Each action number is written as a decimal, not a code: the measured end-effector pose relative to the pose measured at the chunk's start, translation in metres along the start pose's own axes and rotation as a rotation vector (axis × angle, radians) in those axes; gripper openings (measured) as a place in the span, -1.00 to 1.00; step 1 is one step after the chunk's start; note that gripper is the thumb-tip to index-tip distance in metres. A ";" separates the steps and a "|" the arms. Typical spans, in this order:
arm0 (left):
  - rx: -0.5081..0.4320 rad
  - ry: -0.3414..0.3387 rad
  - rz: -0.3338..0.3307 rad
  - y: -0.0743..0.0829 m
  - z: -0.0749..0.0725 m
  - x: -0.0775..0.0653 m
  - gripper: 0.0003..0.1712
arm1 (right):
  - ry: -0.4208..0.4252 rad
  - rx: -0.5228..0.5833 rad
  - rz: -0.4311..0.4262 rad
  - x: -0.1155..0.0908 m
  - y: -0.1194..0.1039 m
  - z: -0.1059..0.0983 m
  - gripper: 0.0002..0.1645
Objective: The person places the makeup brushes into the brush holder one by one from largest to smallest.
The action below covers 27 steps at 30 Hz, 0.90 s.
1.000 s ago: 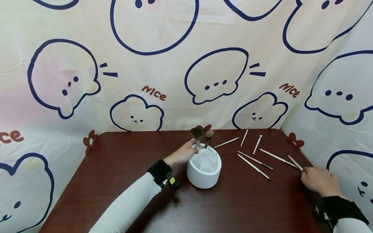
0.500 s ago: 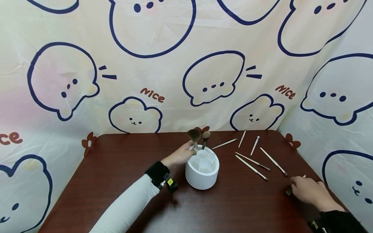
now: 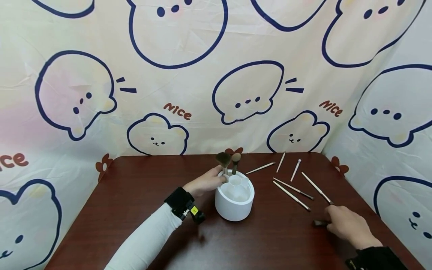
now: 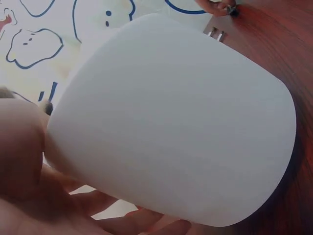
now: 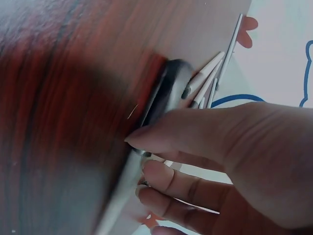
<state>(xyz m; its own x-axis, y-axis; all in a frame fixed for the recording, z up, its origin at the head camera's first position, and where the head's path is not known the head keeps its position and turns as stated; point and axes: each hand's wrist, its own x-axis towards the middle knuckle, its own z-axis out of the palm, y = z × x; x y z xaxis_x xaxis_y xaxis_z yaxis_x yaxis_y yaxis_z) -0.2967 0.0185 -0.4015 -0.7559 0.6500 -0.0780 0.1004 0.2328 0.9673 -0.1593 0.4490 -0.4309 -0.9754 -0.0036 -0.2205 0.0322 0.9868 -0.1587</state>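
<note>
Lying near one holder, six brushes

Pale creased backdrop with cartoon prints, glossy reddish-brown table

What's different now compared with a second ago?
The right hand moved left and lower in the head view, its pinched brush now showing its dark head leftward. The loose brush beside that hand swung its near end leftward. Nothing was let go. Unchanged: the left hand gripping the white holder, two brushes standing in it, the other loose brushes.
</note>
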 end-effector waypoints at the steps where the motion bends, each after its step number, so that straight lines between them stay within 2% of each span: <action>1: 0.002 -0.008 0.006 0.000 -0.001 0.000 -0.19 | -0.003 0.004 0.008 0.000 -0.002 0.000 -0.88; 4: 0.020 -0.029 0.022 0.000 -0.003 -0.002 -0.17 | 0.011 -0.008 0.004 0.000 -0.008 -0.002 -0.76; 8: 0.034 -0.028 0.020 0.002 -0.003 0.000 -0.14 | 0.045 -0.051 -0.022 0.002 -0.014 -0.008 -0.80; 14: 0.025 -0.020 0.017 0.001 -0.001 0.001 -0.13 | 0.117 -0.044 -0.046 0.000 -0.034 -0.037 -0.82; 17: 0.032 -0.013 0.005 0.001 -0.001 0.002 -0.12 | 0.196 0.007 -0.084 0.000 -0.053 -0.060 -0.85; 22: 0.045 0.014 0.001 0.001 0.000 0.007 -0.12 | 0.401 0.108 -0.210 0.009 -0.093 -0.097 -0.88; 27: 0.003 0.063 0.009 -0.004 0.006 0.013 -0.10 | 0.605 0.250 -0.320 0.023 -0.136 -0.119 -0.88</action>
<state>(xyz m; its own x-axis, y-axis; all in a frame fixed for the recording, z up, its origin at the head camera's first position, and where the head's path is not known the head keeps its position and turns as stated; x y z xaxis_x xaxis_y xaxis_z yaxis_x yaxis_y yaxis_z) -0.3030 0.0299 -0.4074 -0.7940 0.6055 -0.0544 0.1087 0.2295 0.9672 -0.2117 0.3338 -0.3000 -0.8930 -0.1238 0.4328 -0.2961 0.8857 -0.3576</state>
